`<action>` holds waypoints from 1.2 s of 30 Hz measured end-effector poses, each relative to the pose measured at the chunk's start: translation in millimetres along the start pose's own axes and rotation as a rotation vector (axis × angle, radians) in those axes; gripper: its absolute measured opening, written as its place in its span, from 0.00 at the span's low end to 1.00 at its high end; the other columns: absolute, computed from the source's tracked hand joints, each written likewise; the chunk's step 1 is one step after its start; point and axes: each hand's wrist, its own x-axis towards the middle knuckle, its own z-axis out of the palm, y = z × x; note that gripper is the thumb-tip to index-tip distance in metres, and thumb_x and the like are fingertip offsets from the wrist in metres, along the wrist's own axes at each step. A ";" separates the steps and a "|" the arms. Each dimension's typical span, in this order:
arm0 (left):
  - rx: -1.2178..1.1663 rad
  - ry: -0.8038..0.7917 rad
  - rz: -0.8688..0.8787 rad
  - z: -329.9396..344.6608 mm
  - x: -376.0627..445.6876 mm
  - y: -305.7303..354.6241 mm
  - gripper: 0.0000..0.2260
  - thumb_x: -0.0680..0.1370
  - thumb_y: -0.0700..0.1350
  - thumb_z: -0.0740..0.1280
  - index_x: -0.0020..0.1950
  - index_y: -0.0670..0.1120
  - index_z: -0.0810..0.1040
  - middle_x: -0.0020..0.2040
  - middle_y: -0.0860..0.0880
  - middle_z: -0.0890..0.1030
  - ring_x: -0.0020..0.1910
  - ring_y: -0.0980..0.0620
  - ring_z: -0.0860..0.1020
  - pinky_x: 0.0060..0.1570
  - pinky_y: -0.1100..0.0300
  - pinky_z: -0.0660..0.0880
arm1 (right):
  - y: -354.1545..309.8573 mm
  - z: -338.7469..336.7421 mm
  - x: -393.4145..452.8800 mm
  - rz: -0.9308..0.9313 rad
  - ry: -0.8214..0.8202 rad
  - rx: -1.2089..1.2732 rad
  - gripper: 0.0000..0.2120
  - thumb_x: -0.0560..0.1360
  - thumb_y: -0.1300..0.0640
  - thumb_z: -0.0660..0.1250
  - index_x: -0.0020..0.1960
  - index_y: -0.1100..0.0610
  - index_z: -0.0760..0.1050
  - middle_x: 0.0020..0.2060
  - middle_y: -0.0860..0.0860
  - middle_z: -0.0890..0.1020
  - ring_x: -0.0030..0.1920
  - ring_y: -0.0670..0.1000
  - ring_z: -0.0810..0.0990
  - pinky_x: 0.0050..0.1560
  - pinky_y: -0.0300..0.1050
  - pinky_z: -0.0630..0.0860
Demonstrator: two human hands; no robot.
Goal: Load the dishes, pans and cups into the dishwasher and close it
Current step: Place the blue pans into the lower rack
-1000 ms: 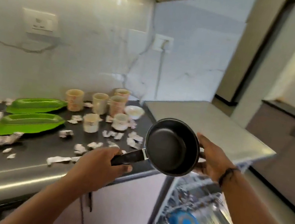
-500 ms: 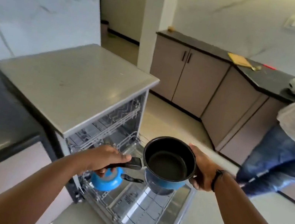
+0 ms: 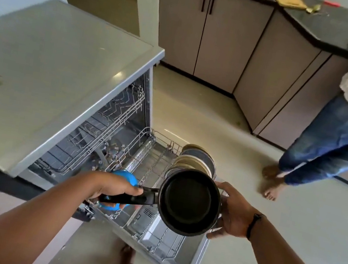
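I hold a small black saucepan level above the pulled-out lower rack of the open dishwasher. My left hand grips its black handle. My right hand cups the pan's right side, fingers curved against its wall. Several plates stand on edge at the rack's far end, just behind the pan. A blue pot lies in the rack, partly hidden under my left hand. The upper rack sits inside the machine.
The lowered dishwasher door juts over the floor by my feet. Another person in jeans stands at the right near the beige cabinets. A dark counter runs along the back.
My view has swung from the counter with cups and green trays to the open dishwasher. The pan, held by both hands throughout, now hangs lower and closer over the lower rack.
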 end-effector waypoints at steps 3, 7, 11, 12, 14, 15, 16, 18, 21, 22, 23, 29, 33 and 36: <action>0.073 0.002 0.108 -18.8 25.7 -2.9 0.19 0.80 0.60 0.59 0.51 0.50 0.84 0.36 0.53 0.76 0.35 0.56 0.70 0.39 0.63 0.67 | -6.4 13.5 22.0 -0.013 0.024 0.045 0.35 0.69 0.30 0.61 0.62 0.56 0.76 0.59 0.61 0.79 0.58 0.65 0.78 0.57 0.65 0.75; 0.093 0.035 0.150 -35.0 81.1 -27.1 0.14 0.78 0.57 0.63 0.45 0.50 0.84 0.37 0.53 0.77 0.41 0.54 0.74 0.47 0.59 0.67 | -12.4 36.9 55.1 -0.059 0.066 0.017 0.33 0.70 0.31 0.64 0.61 0.57 0.77 0.55 0.61 0.82 0.55 0.60 0.81 0.59 0.59 0.76; 0.078 0.018 0.123 -36.8 135.1 -59.8 0.09 0.78 0.56 0.65 0.45 0.52 0.79 0.45 0.51 0.79 0.46 0.52 0.75 0.49 0.60 0.68 | 3.3 45.6 94.0 -0.076 0.073 -0.029 0.28 0.67 0.37 0.69 0.60 0.55 0.77 0.54 0.58 0.83 0.50 0.57 0.83 0.58 0.58 0.76; 0.087 0.015 0.118 -35.5 145.4 -67.3 0.09 0.77 0.57 0.65 0.47 0.53 0.79 0.45 0.50 0.79 0.45 0.52 0.76 0.48 0.59 0.69 | 9.3 43.5 105.1 -0.095 0.087 -0.064 0.31 0.65 0.38 0.74 0.61 0.55 0.76 0.54 0.59 0.83 0.48 0.56 0.83 0.56 0.58 0.76; 0.088 0.007 0.119 -33.3 173.2 -81.2 0.11 0.75 0.56 0.68 0.51 0.51 0.80 0.43 0.49 0.79 0.43 0.51 0.76 0.45 0.58 0.70 | 23.4 33.3 132.9 -0.110 0.139 -0.142 0.41 0.57 0.41 0.80 0.64 0.55 0.70 0.53 0.59 0.81 0.46 0.54 0.81 0.51 0.53 0.78; 0.098 0.013 0.122 -31.5 188.0 -86.8 0.11 0.75 0.55 0.68 0.52 0.51 0.81 0.43 0.48 0.80 0.43 0.51 0.77 0.45 0.58 0.70 | 30.9 29.1 146.3 -0.115 0.160 -0.169 0.44 0.53 0.42 0.81 0.63 0.54 0.68 0.52 0.57 0.80 0.45 0.52 0.81 0.48 0.49 0.77; 0.110 0.027 0.122 -29.4 202.3 -92.0 0.11 0.75 0.54 0.69 0.53 0.51 0.81 0.44 0.47 0.81 0.44 0.50 0.78 0.45 0.59 0.71 | 38.2 25.5 158.9 -0.130 0.159 -0.200 0.43 0.52 0.44 0.80 0.61 0.54 0.66 0.52 0.56 0.78 0.45 0.51 0.80 0.45 0.46 0.77; 0.140 0.050 0.125 -24.6 227.5 -101.3 0.08 0.74 0.53 0.71 0.51 0.52 0.82 0.45 0.48 0.83 0.46 0.51 0.80 0.46 0.59 0.73 | 50.0 21.8 181.9 -0.173 0.125 -0.291 0.40 0.55 0.49 0.80 0.60 0.56 0.64 0.52 0.54 0.75 0.46 0.49 0.80 0.42 0.40 0.77; 0.188 0.064 0.143 -11.1 273.6 -119.4 0.04 0.71 0.52 0.74 0.41 0.61 0.81 0.41 0.53 0.82 0.45 0.52 0.80 0.48 0.57 0.75 | 65.7 11.8 222.9 -0.257 0.088 -0.395 0.39 0.61 0.61 0.80 0.63 0.58 0.60 0.55 0.55 0.73 0.47 0.47 0.79 0.43 0.38 0.79; 0.214 0.070 0.156 -6.4 285.3 -124.3 0.06 0.70 0.51 0.74 0.38 0.62 0.79 0.40 0.55 0.81 0.44 0.52 0.80 0.48 0.57 0.75 | 70.0 8.6 234.3 -0.306 0.087 -0.458 0.40 0.61 0.60 0.81 0.64 0.56 0.60 0.57 0.55 0.73 0.49 0.46 0.79 0.46 0.39 0.79; 0.251 0.078 0.156 -0.3 296.0 -127.5 0.06 0.70 0.51 0.74 0.39 0.62 0.80 0.39 0.55 0.81 0.43 0.52 0.80 0.47 0.57 0.75 | 77.0 3.0 249.0 -0.343 0.090 -0.548 0.43 0.59 0.54 0.83 0.65 0.53 0.61 0.59 0.54 0.72 0.53 0.46 0.79 0.50 0.41 0.79; 0.558 0.154 0.200 36.8 345.5 -143.0 0.14 0.72 0.48 0.71 0.57 0.54 0.79 0.52 0.50 0.81 0.51 0.46 0.80 0.47 0.56 0.76 | 102.4 -11.8 300.3 -0.480 0.078 -1.143 0.58 0.54 0.33 0.77 0.74 0.41 0.47 0.72 0.47 0.53 0.70 0.51 0.65 0.70 0.45 0.67; 0.741 0.161 0.244 47.5 369.2 -143.0 0.14 0.75 0.47 0.68 0.60 0.48 0.76 0.56 0.49 0.75 0.51 0.45 0.80 0.47 0.52 0.77 | 115.2 -19.6 322.4 -0.471 0.066 -1.425 0.58 0.58 0.29 0.72 0.74 0.39 0.37 0.76 0.50 0.40 0.76 0.58 0.52 0.71 0.56 0.64; 0.832 0.184 0.240 50.4 385.7 -139.4 0.16 0.75 0.45 0.67 0.62 0.45 0.73 0.59 0.48 0.74 0.51 0.45 0.80 0.44 0.52 0.76 | 122.3 -21.8 333.4 -0.487 0.132 -1.551 0.59 0.59 0.31 0.72 0.74 0.42 0.35 0.76 0.53 0.39 0.74 0.60 0.52 0.69 0.56 0.65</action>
